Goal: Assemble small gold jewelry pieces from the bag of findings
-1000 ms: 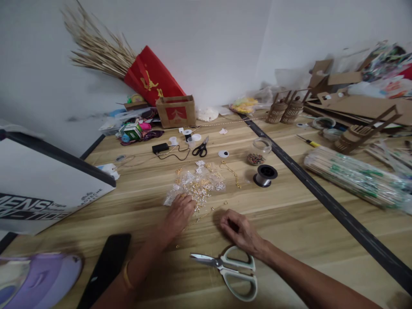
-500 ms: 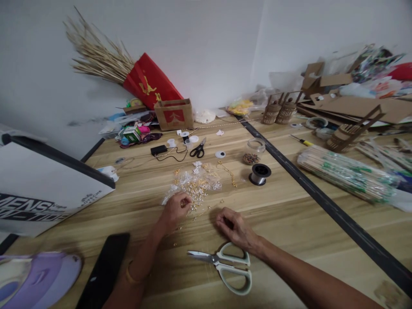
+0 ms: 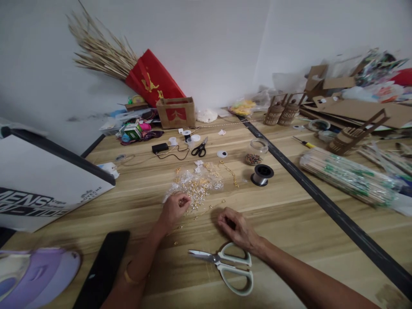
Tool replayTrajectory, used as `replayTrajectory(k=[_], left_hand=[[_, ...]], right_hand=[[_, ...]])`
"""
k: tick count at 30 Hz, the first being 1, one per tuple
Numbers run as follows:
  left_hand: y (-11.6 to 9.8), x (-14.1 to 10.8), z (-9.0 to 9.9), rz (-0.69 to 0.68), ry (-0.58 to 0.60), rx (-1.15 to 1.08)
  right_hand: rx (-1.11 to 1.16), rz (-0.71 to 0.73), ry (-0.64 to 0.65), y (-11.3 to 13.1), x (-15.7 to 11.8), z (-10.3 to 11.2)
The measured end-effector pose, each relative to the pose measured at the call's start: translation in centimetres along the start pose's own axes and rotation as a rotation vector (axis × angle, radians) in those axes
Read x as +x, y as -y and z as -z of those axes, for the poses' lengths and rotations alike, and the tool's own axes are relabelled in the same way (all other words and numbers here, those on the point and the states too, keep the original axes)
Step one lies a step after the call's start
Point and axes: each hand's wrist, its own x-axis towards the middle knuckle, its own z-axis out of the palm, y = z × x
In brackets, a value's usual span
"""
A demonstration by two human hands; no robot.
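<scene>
My left hand [image 3: 174,211] is closed in a pinch at the lower left edge of a pile of clear and gold beads and charms [image 3: 198,186]; what its fingertips hold is too small to make out. My right hand [image 3: 237,229] rests on the table with its fingers curled together, and anything inside them is hidden. A thin gold chain [image 3: 201,213] lies between the two hands. Just below my right hand are white-handled scissors [image 3: 222,262], slightly apart at the blades. Another gold chain [image 3: 230,174] lies right of the pile, near a spool of clear line [image 3: 262,174].
Black scissors [image 3: 200,148] and a glass jar of beads [image 3: 255,152] are farther back. A black phone [image 3: 104,266] lies at the lower left, below a white box [image 3: 48,180]. Bagged sticks [image 3: 349,176] are at the right.
The view has shifted slightly, so the things appear a little farther right. Both hands keep nearly the same pose and place.
</scene>
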Motion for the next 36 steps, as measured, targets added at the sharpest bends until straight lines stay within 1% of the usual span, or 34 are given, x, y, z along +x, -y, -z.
replayTrajectory(k=[6,12,17,25,31,36], left_hand=[[-0.2,-0.4,-0.2,-0.082,0.049,0.139],[0.2,-0.4,-0.2,-0.128,0.074,0.140],[0.7,-0.1,0.2,-0.112,0.083,0.157],[1.2,0.1,1.7,-0.128,0.160,0.179],[1.9,0.0,1.9,-0.127,0.159,0.225],[1.7,0.1,2.3,-0.117,0.213,0.255]], right_hand=[[-0.001,-0.008,0.014,0.0,0.0,0.0],[-0.001,-0.001,0.017,0.1,0.0,0.0],[-0.001,0.000,0.020,0.2,0.0,0.0],[-0.001,0.000,0.021,0.2,0.1,0.0],[-0.015,-0.014,0.025,0.2,0.0,-0.1],[-0.016,-0.015,0.030,0.2,0.0,-0.1]])
